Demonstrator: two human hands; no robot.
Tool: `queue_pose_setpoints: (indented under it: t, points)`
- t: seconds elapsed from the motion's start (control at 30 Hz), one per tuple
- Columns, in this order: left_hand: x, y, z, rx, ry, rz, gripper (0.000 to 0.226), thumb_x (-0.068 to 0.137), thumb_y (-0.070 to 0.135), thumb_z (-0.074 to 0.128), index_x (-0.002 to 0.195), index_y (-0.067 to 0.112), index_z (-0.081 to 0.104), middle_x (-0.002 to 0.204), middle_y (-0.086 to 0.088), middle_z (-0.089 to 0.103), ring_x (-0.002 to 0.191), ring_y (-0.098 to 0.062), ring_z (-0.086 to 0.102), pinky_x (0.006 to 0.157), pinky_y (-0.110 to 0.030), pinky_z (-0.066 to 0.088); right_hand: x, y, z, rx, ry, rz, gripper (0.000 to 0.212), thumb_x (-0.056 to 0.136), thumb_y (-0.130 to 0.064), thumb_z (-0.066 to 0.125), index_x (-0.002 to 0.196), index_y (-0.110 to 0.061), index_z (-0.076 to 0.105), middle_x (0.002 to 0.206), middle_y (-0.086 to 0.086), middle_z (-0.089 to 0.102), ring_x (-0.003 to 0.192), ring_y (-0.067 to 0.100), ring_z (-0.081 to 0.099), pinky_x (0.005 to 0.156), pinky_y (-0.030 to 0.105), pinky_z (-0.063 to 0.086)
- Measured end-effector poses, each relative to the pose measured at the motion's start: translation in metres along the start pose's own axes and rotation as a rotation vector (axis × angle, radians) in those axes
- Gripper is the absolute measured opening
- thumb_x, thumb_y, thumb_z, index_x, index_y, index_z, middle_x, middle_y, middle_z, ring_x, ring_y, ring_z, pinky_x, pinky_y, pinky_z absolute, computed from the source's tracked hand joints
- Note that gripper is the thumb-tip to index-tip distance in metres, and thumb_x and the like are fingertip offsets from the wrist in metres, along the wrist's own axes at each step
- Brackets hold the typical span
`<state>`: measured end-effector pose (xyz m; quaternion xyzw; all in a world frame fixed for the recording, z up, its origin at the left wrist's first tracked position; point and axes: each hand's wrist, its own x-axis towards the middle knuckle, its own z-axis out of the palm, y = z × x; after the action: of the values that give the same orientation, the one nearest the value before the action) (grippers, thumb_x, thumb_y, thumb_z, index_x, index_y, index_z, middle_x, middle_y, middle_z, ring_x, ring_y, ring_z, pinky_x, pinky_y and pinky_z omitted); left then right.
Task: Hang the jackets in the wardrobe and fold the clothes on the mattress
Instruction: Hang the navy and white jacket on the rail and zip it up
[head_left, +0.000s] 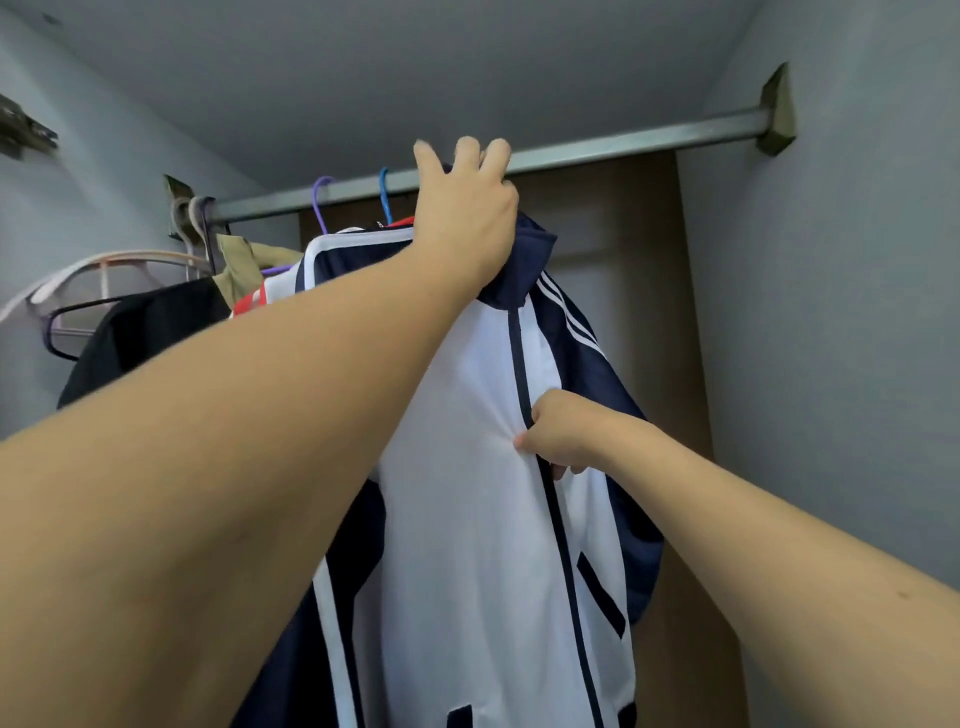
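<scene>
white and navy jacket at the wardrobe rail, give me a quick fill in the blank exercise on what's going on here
1. The left hand reaches up to the metal ____ at the top of the wardrobe.
2. The right hand pinches the white and navy jacket along its dark ____.
3. The hanger hook nearest the left hand is ____ in colour.
4. The garment hanging furthest left on the rail is ____.

Missing words: rail; zip; blue; black
</scene>
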<state>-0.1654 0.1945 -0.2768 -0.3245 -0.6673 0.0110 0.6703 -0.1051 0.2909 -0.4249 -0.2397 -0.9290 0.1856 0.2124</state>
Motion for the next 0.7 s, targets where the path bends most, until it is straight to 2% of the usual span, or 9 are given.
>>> queue_pose_setpoints:
  t: [0.1,0.23,0.27,0.3,0.37,0.47,0.5,0.6,0.7]
  points:
    - [-0.012,0.012,0.007,-0.083,-0.037,-0.040,0.031,0.093,0.013,0.040,0.115,0.008,0.060,0.126,-0.015,0.049,0.116,-0.035,0.042,0.093,-0.050,0.036,0.003,0.004,0.001,0.007,-0.049,-0.008,0.015,0.094,-0.024,0.051,0.083,-0.015,0.048,0.082,0.005,0.062,0.072,0.020,0.067,0.070,0.032,0.052]
    - [-0.024,0.016,0.011,-0.068,-0.012,0.061,0.029,0.095,0.018,0.038,0.112,0.008,0.059,0.121,-0.015,0.049,0.109,-0.034,0.043,0.093,-0.049,0.033,0.010,0.017,0.001,0.187,0.051,-0.043,0.027,0.090,-0.040,0.060,0.083,-0.014,0.053,0.087,0.007,0.055,0.075,0.021,0.053,0.070,0.030,0.041]
    - [-0.027,0.015,0.011,-0.074,0.015,0.072,0.029,0.095,0.019,0.035,0.112,0.008,0.056,0.121,-0.015,0.049,0.109,-0.035,0.044,0.096,-0.050,0.032,0.011,0.021,-0.001,0.239,0.110,-0.061,0.026,0.090,-0.042,0.061,0.096,-0.017,0.059,0.097,0.005,0.057,0.084,0.019,0.055,0.074,0.029,0.040]
    - [-0.031,0.014,0.011,-0.090,0.050,0.084,0.030,0.096,0.021,0.033,0.113,0.007,0.053,0.121,-0.015,0.049,0.110,-0.035,0.044,0.100,-0.050,0.031,0.011,0.025,-0.003,0.263,0.167,-0.071,0.036,0.090,-0.043,0.062,0.116,-0.018,0.060,0.112,0.002,0.059,0.098,0.018,0.057,0.081,0.028,0.040]
    - [-0.040,0.013,0.009,-0.129,0.118,0.152,0.034,0.095,0.026,0.029,0.116,0.007,0.048,0.125,-0.014,0.049,0.116,-0.036,0.043,0.109,-0.050,0.026,0.010,0.032,-0.008,0.223,0.283,-0.079,0.055,0.091,-0.042,0.061,0.138,-0.017,0.048,0.128,-0.001,0.057,0.111,0.017,0.055,0.086,0.027,0.039]
    - [-0.051,0.009,0.008,-0.123,0.130,0.302,0.040,0.094,0.032,0.031,0.123,0.008,0.045,0.135,-0.012,0.044,0.129,-0.035,0.037,0.114,-0.050,0.023,0.010,0.037,-0.016,0.165,0.410,-0.101,0.058,0.092,-0.034,0.061,0.143,-0.015,0.043,0.107,-0.003,0.062,0.095,0.014,0.057,0.080,0.026,0.038]
    - [-0.053,0.008,0.009,-0.120,0.113,0.321,0.043,0.094,0.033,0.033,0.126,0.008,0.043,0.140,-0.012,0.041,0.133,-0.035,0.034,0.114,-0.050,0.022,0.011,0.037,-0.020,0.160,0.437,-0.101,0.058,0.092,-0.033,0.061,0.144,-0.015,0.042,0.110,-0.002,0.062,0.097,0.015,0.058,0.081,0.025,0.037]
    - [-0.052,0.008,0.016,-0.140,0.066,0.286,0.049,0.095,0.037,0.036,0.134,0.008,0.041,0.147,-0.011,0.036,0.140,-0.034,0.028,0.115,-0.051,0.022,0.016,0.030,-0.027,0.108,0.464,-0.108,0.063,0.091,-0.032,0.061,0.148,-0.016,0.037,0.144,0.005,0.049,0.126,0.023,0.050,0.088,0.025,0.035]
    - [-0.031,0.006,0.022,-0.198,-0.015,0.272,0.053,0.095,0.042,0.034,0.137,0.009,0.041,0.148,-0.011,0.036,0.142,-0.034,0.026,0.117,-0.052,0.019,0.023,0.018,-0.044,0.066,0.397,-0.067,0.065,0.090,-0.031,0.062,0.147,-0.015,0.036,0.147,0.006,0.046,0.129,0.026,0.048,0.094,0.030,0.040]
